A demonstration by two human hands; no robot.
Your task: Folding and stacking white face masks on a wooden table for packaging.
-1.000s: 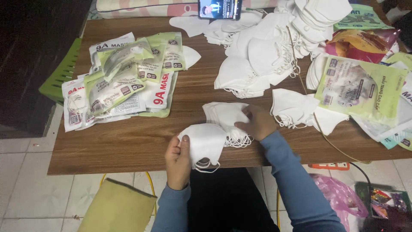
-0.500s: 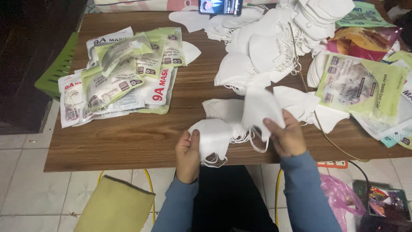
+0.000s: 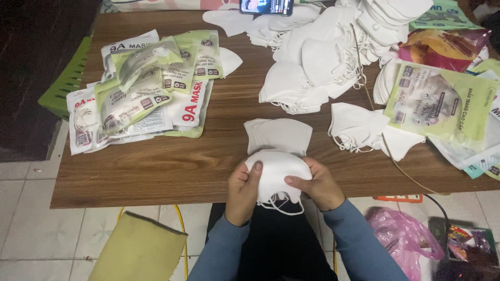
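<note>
Mask stack (image 3: 276, 174) pinched between your left hand (image 3: 242, 191) and right hand (image 3: 315, 184) — edges squared together; flat mask (image 3: 278, 135) just beyond your fingers on the table (image 3: 156, 166).

Brown wooden table (image 3: 156, 171) on pale tiled floor (image 3: 31, 229), green plastic stool (image 3: 65, 83) alongside.

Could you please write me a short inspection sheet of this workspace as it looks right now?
Surface: wooden table, largely covered.
Job's things: white mask held at the near edge; folded masks just behind it.
Clutter: packaged masks at left, loose mask pile at centre, green packets at right, phone at the far edge.
Grippers: left hand and right hand both grip the mask.
Cables: thin cord across the right side.
Surroundings: tiled floor, pink bag, green stool.
</note>
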